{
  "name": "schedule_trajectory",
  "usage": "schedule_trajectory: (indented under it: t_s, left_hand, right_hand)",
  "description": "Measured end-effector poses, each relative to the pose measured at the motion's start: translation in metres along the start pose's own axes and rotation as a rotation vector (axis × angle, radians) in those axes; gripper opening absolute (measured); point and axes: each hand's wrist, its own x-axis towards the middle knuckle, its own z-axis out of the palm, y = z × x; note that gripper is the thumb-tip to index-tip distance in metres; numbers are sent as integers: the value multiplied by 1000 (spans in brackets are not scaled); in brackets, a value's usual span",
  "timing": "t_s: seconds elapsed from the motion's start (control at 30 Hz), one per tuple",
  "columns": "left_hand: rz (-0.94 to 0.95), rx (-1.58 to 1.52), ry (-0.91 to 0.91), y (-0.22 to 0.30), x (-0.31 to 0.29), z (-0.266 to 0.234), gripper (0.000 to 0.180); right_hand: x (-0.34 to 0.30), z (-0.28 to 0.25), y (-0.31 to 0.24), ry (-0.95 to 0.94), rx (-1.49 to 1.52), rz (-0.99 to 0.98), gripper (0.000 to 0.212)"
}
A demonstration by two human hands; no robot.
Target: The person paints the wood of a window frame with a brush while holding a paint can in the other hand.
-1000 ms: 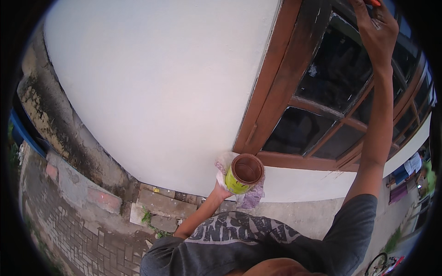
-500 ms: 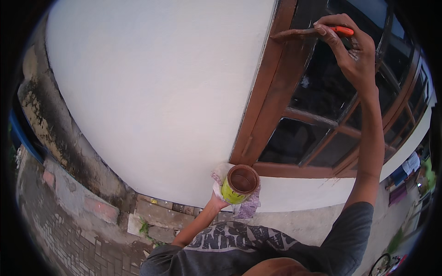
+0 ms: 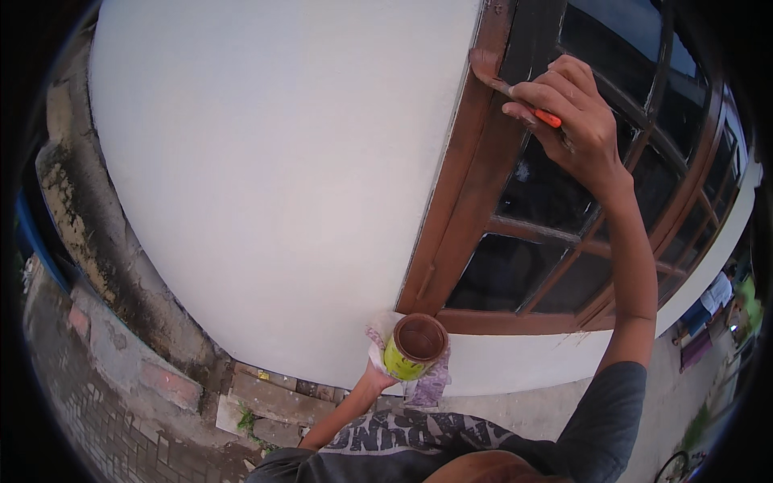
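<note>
Right hand (image 3: 576, 121): closed on paintbrush (image 3: 507, 84), bristles touching brown window frame (image 3: 463, 201). Left hand (image 3: 378, 372): gripping open paint tin (image 3: 413, 346) with cloth (image 3: 427, 386).

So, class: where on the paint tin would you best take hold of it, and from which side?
Grip the tin round its yellow side wall, coming from below and the left, as the left hand does with a rag. Its top is open and full of brown paint, so it must stay upright, rim untouched.
</note>
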Motion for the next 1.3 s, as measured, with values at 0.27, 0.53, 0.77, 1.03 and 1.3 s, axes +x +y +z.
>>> schedule_trajectory:
  t_s: [0.27, 0.53, 0.77, 1.03, 1.3]
  left_hand:
    - [-1, 62, 24, -3, -4, 10, 64]
    - [-9, 48, 17, 1, -2, -1, 76]
    - [22, 126, 30, 5, -5, -5, 81]
    - [-77, -107, -54, 3, -4, 3, 77]
    - [1, 29, 122, 7, -4, -8, 78]
  right_hand:
    - [12, -23, 62, 55, 244, 527, 17]
    - [20, -9, 59, 203, -260, 27, 17]
    - [-27, -8, -40, -79, 211, 155, 18]
    - [-20, -15, 14, 216, 93, 335, 10]
    - [-38, -21, 0, 180, -52, 204, 10]
